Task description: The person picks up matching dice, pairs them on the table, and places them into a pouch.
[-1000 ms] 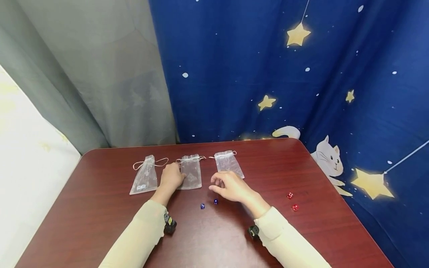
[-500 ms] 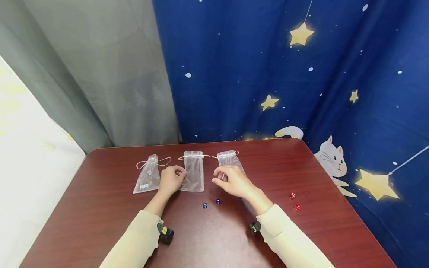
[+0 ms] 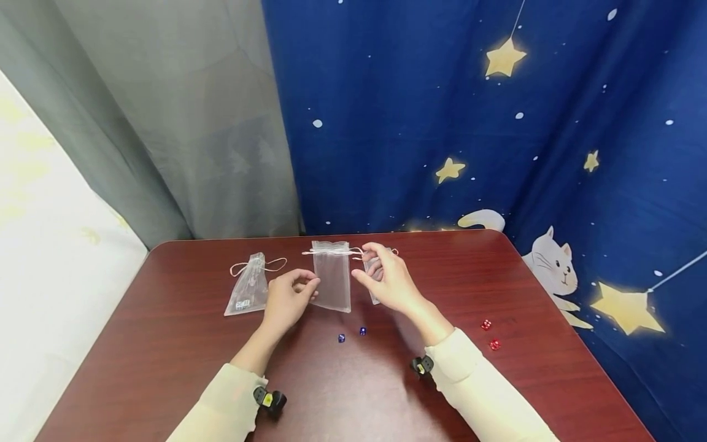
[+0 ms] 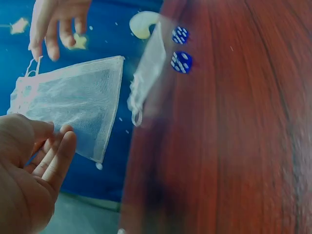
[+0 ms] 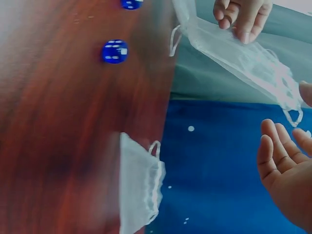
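My left hand [image 3: 288, 301] pinches the left edge of a sheer white drawstring pouch [image 3: 334, 279], which is raised off the table. In the left wrist view the pouch [image 4: 83, 100] hangs flat and looks empty. My right hand [image 3: 391, 279] is beside the pouch's drawstring end, fingers loosely bent and parted from the thumb. In the right wrist view that hand [image 5: 290, 175] shows nothing in its grasp, close to the cord loop. Two blue dice [image 3: 341, 338] lie on the table below the pouch. Behind my right hand, a second sheer pouch [image 3: 373, 288] is partly hidden.
A third sheer pouch [image 3: 248, 288] with pale dice inside lies at the left. Two red dice [image 3: 486, 325] lie toward the right. The dark red table [image 3: 177, 344] ends at a blue star-patterned curtain [image 3: 386, 123] and a grey curtain [image 3: 166, 123].
The middle pouch has come up off the table in my left hand's pinch. My right hand has moved up toward its drawstring end. The dice have stayed where they were.
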Demonstrator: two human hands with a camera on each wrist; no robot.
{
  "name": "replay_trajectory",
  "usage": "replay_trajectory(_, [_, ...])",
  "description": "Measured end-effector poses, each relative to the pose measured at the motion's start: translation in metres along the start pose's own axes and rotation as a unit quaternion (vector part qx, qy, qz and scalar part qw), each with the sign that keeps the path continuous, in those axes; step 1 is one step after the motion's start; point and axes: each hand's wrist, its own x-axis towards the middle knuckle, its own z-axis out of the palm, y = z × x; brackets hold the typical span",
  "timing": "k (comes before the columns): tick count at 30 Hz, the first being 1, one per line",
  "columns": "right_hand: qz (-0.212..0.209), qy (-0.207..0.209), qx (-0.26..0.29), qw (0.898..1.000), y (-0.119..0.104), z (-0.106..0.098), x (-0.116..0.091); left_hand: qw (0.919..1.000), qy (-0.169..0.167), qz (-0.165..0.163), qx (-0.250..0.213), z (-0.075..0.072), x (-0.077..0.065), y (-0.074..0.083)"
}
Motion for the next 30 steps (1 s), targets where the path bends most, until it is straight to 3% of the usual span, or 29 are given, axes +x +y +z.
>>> replay_trajectory(5, [0.0, 0.014, -0.013, 1.0, -0.009, -0.001, 0.007, 0.9992, 0.016, 0.035, 0.002, 0.0, -0.005, 0.016])
replay_trajectory(9, [0.004, 0.019, 0.008, 1.0, -0.014, 0.001, 0.009, 0.9972, 0.03, 0.068, 0.009, 0.0, -0.009, 0.025])
replay_trajectory(18, [0.006, 0.024, 0.048, 0.999, -0.017, 0.003, 0.006, 0.9942, 0.022, 0.104, -0.016, -0.01, -0.014, 0.033])
replay_trajectory(21, [-0.001, 0.016, 0.057, 0.998, -0.016, 0.002, 0.005, 0.9904, 0.031, 0.134, -0.01, -0.017, -0.013, 0.036])
replay_trajectory(24, [-0.009, 0.002, 0.062, 0.998, -0.015, 0.003, 0.005, 0.9801, 0.052, 0.186, 0.047, -0.023, -0.01, 0.04])
replay_trajectory(30, [-0.013, -0.013, 0.065, 0.998, -0.013, 0.007, 0.003, 0.9428, 0.078, 0.284, 0.156, -0.028, -0.007, 0.044])
